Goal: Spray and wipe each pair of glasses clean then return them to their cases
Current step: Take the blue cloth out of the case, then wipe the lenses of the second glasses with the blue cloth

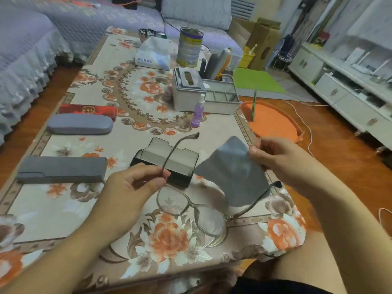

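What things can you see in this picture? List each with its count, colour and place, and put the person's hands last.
glasses: 1, grey frame, held above near table edge
cloth: 1, grey, held over glasses
open case: 1, black, table centre
closed cases: 3, two grey, one red, table's left side
spray bottle: 1, purple, beside organiser
organiser: 1, grey, right of table
tin: 1, far end
tissue pack: 1, white, far end
table: 1, floral cover
left hand: pinches a glasses arm
right hand: pinches cloth
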